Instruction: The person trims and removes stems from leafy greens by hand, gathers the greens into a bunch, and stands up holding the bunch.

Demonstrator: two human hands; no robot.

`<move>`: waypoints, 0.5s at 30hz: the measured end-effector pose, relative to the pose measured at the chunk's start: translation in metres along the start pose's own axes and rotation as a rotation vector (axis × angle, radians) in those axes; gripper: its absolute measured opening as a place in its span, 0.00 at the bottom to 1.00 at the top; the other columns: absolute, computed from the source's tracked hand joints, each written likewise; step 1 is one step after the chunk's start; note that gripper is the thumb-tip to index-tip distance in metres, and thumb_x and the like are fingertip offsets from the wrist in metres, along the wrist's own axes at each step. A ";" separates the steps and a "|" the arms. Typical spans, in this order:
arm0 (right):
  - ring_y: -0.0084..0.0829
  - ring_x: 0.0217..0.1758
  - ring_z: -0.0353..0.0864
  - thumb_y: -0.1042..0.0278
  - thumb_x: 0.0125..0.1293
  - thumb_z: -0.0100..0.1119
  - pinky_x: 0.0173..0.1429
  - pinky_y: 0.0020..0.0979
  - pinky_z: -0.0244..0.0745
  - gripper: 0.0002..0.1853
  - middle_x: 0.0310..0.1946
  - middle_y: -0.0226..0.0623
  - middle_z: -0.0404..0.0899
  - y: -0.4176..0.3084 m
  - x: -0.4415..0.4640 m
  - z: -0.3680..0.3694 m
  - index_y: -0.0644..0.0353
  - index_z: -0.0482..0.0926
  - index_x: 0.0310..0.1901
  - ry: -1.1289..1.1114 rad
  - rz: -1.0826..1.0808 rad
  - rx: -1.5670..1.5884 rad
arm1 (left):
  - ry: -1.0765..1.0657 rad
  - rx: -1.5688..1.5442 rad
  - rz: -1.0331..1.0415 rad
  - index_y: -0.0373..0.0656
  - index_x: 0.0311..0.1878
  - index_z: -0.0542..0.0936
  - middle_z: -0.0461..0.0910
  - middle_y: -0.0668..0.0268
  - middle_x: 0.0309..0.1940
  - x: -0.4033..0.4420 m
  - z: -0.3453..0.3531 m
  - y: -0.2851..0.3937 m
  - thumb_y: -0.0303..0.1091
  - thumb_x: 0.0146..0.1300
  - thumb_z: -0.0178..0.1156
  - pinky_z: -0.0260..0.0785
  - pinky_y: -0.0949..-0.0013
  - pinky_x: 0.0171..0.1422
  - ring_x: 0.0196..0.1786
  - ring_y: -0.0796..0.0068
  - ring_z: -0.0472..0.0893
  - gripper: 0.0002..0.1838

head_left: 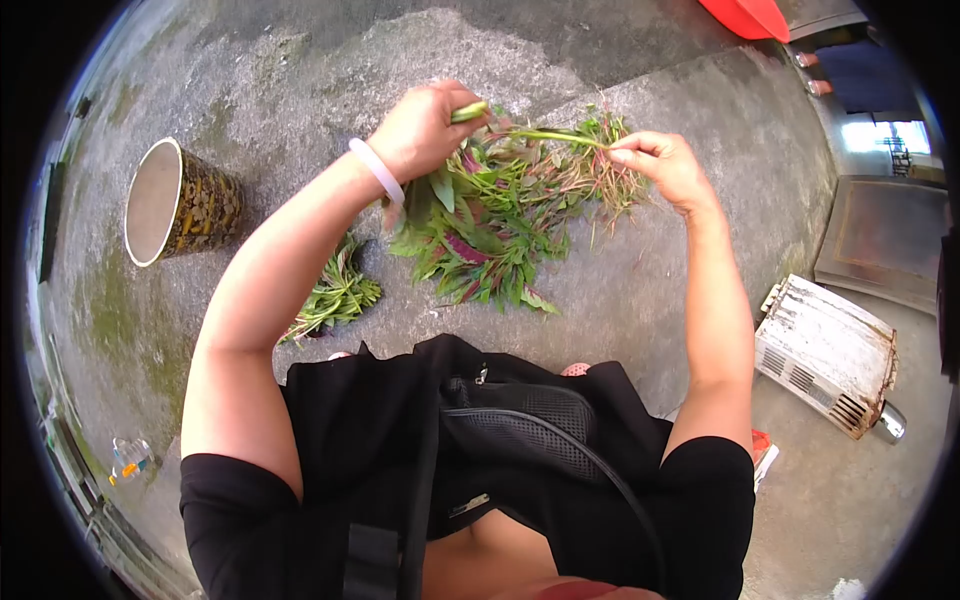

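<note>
My left hand (425,125), with a pale bracelet at the wrist, is closed around leafy greens; their cut-looking stem ends (468,112) poke out past the fingers. Thumb and fingertips of my right hand (665,165) pinch the end of a long green stem (560,136) that stretches toward the left hand. Below and between both hands lies a loose pile of leafy greens (490,245), green with some purple-red leaves. Thin reddish roots and stalks (610,180) are heaped at its right side, close to the right hand. A smaller bunch of greens (340,290) rests beneath my left forearm.
A patterned bin (210,200) lies or stands at the left on the rough concrete floor (330,60). To the right are a rusty white metal appliance (825,345) and a dark panel (885,240). A red plastic object (750,15) is at the top; a clear bottle (132,455) sits lower left.
</note>
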State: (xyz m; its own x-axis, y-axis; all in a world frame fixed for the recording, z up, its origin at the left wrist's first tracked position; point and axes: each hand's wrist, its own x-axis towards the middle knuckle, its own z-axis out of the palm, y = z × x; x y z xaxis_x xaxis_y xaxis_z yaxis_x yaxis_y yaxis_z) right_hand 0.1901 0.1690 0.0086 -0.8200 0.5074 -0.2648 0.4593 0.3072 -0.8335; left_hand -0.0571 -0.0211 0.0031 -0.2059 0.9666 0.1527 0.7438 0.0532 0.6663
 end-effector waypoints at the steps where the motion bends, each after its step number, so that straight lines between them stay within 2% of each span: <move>1: 0.17 0.35 0.75 0.68 0.57 0.62 0.42 0.22 0.70 0.08 0.31 0.27 0.81 -0.003 0.001 0.003 0.62 0.82 0.37 -0.008 -0.018 0.021 | -0.014 -0.061 -0.018 0.40 0.37 0.81 0.79 0.61 0.34 0.001 0.002 0.008 0.32 0.57 0.60 0.72 0.65 0.44 0.38 0.64 0.79 0.08; 5: 0.16 0.35 0.75 0.69 0.57 0.63 0.42 0.20 0.70 0.09 0.31 0.26 0.80 -0.024 -0.003 0.021 0.62 0.82 0.37 -0.058 -0.055 0.113 | -0.039 0.041 0.258 0.42 0.40 0.80 0.80 0.62 0.40 0.005 0.017 0.016 0.33 0.58 0.59 0.68 0.64 0.53 0.44 0.63 0.77 0.08; 9: 0.17 0.35 0.75 0.69 0.58 0.61 0.42 0.22 0.71 0.08 0.31 0.27 0.81 -0.024 -0.004 0.025 0.62 0.81 0.38 -0.064 -0.093 0.065 | -0.220 -0.030 0.154 0.42 0.38 0.80 0.80 0.62 0.37 0.002 0.018 0.025 0.33 0.58 0.57 0.68 0.64 0.52 0.43 0.62 0.76 0.07; 10: 0.16 0.33 0.76 0.66 0.58 0.61 0.39 0.23 0.71 0.09 0.28 0.29 0.81 -0.024 -0.004 0.027 0.60 0.82 0.38 -0.074 -0.112 0.050 | -0.265 -0.056 0.127 0.42 0.38 0.80 0.80 0.62 0.36 0.001 0.017 0.027 0.33 0.59 0.56 0.68 0.64 0.52 0.42 0.62 0.76 0.07; 13: 0.16 0.30 0.73 0.67 0.58 0.61 0.33 0.22 0.68 0.07 0.25 0.26 0.79 -0.038 -0.008 0.039 0.61 0.81 0.35 -0.108 -0.057 -0.207 | -0.192 0.305 0.271 0.41 0.38 0.79 0.79 0.60 0.32 -0.001 0.018 0.020 0.30 0.59 0.54 0.69 0.63 0.50 0.39 0.62 0.77 0.08; 15: 0.17 0.28 0.73 0.66 0.57 0.60 0.32 0.24 0.67 0.07 0.23 0.29 0.79 -0.060 -0.017 0.055 0.59 0.81 0.35 -0.033 -0.216 -0.406 | -0.199 0.476 0.052 0.41 0.37 0.79 0.78 0.59 0.32 0.005 0.017 0.016 0.30 0.59 0.52 0.72 0.62 0.47 0.37 0.65 0.77 0.07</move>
State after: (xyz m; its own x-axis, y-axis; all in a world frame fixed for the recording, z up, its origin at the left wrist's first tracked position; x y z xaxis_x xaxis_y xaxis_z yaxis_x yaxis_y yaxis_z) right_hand 0.1573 0.0977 0.0360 -0.9191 0.3732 -0.1263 0.3677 0.6974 -0.6152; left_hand -0.0356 -0.0117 0.0017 -0.0701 0.9975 0.0042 0.9664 0.0669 0.2482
